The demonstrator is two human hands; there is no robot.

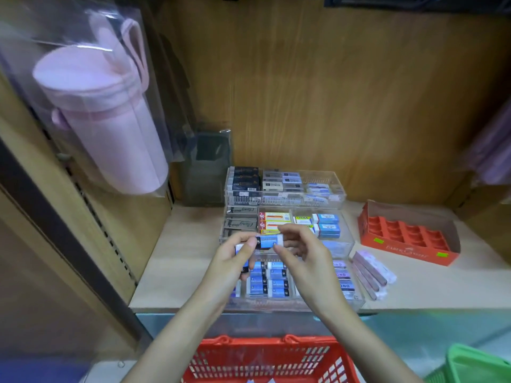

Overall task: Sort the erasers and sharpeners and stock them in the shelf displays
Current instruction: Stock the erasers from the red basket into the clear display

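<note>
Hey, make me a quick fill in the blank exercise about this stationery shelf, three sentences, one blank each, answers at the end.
1. The left hand and right hand pinch one eraser whose sleeve is mostly ____.
2. The basket directly under the arms is ____.
3. The bagged bottle hanging on the left is ____.
Missing words: blue, red, pink.

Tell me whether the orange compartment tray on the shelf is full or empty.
Empty, as far as shows: every visible cell of the orange tray is bare, with nothing standing in any.
</note>
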